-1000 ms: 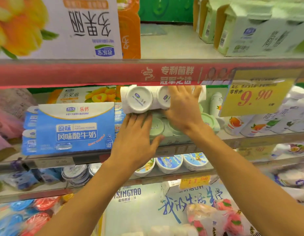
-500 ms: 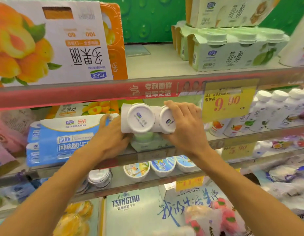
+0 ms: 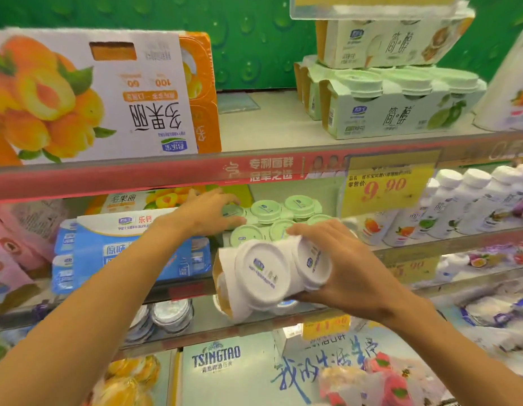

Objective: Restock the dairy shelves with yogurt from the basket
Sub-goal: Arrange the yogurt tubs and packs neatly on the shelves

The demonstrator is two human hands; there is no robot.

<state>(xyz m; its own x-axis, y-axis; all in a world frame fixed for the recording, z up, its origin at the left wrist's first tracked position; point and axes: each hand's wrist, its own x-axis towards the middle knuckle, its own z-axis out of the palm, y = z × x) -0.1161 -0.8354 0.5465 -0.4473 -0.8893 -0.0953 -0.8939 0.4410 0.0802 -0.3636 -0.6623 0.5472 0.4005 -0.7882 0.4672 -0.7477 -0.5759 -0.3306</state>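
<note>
Green-backed dairy shelf: the right hand, fingers curled around the white yogurt pack, has pulled it off the shelf. The left hand, fingers spread, now touches green-lidded cups beyond; blue cartons sit beneath its wrist.

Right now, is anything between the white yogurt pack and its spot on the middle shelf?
Yes. The green-lidded yogurt cups fill the shelf directly behind the white yogurt pack gripped by the right hand. The left hand rests on those cups, also in the path.
</note>
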